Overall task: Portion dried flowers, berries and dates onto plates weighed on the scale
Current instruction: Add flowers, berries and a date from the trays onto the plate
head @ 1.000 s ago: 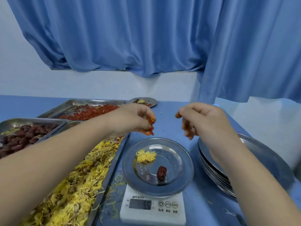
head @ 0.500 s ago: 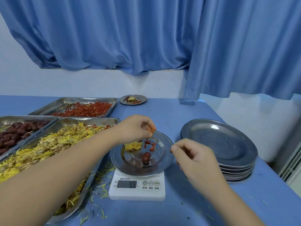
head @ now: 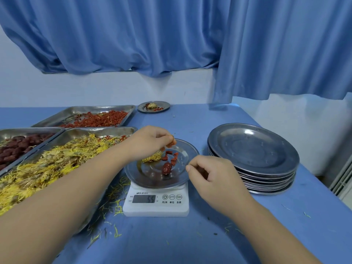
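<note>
A steel plate (head: pixel 183 179) sits on a white digital scale (head: pixel 156 201) whose display reads 55. On the plate lie a tuft of yellow dried flowers (head: pixel 153 158), several red berries (head: pixel 172 158) and one dark date (head: pixel 167 168). My left hand (head: pixel 150 142) hovers over the plate's far left side and pinches a few red berries at its fingertips. My right hand (head: pixel 213 175) hangs beside the plate's right rim with its fingers curled; I cannot make out anything in it.
Three steel trays stand at the left: yellow flowers (head: pixel 57 161), dates (head: pixel 17 145) and red berries (head: pixel 99 119). A stack of bare plates (head: pixel 253 157) sits at the right. A filled small plate (head: pixel 154 106) rests at the back. Loose petals litter the blue table (head: pixel 190 235).
My left hand came down over the plate and berries now lie on it. My right hand dropped from mid-air to the plate's right rim. The camera view shifted.
</note>
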A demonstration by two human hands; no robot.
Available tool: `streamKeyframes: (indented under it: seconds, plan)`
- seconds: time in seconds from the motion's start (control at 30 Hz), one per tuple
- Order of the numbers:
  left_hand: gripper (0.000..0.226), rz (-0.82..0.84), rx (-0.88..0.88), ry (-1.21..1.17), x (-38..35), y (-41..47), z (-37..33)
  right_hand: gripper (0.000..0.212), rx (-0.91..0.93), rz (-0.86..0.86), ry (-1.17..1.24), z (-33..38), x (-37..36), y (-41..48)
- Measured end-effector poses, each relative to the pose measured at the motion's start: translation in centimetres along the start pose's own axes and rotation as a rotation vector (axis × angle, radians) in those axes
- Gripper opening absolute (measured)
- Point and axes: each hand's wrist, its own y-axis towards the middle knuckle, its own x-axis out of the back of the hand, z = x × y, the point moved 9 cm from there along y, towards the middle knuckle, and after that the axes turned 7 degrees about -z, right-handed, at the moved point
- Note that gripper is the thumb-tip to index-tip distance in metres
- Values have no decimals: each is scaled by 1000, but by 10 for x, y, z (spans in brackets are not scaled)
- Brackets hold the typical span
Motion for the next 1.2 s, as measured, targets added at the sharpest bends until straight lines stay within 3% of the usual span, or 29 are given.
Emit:
streamKeyframes:
  seconds: [0.27,0.4,0.63,0.87,1.2]
  plan:
    - [12,-40,167,-519,1,-3,6,22,6,45,-3,2,-6,-1]
    - [21,-7,197,-585,-7,-5,5,23,25,45,-15,5,-7,-1]
    - [38,9,232,-523,-10,-3,4,24,54,72,-29,10,-10,-2]
    - [28,-76,105,-230,-7,-3,-5,20,57,92,-25,10,-12,-3]
    - [23,-142,61,-178,-2,-3,-3,19,52,97,-22,8,-13,-2]
